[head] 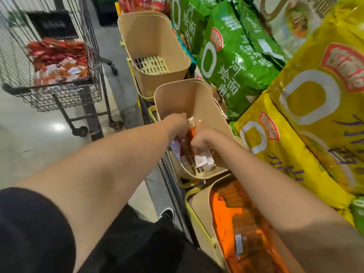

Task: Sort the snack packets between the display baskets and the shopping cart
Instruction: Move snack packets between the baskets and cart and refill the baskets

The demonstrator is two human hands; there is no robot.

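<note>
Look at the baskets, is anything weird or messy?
Nothing looks spilled or broken. One oddity: the far beige basket is empty, with its slotted bottom bare, while the middle basket holds only a few snack packets that both hands are gathering, and the near basket is packed full. The shopping cart holds a loose heap.

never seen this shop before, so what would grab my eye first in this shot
Both hands, left and right, are plunged into the middle beige basket, each with a grip on small snack packets. To the right, big green noodle bags and yellow noodle bags are piled high. At far left stands a wire shopping cart holding red and orange packets, with an empty beige basket between it and the green bags.
</note>
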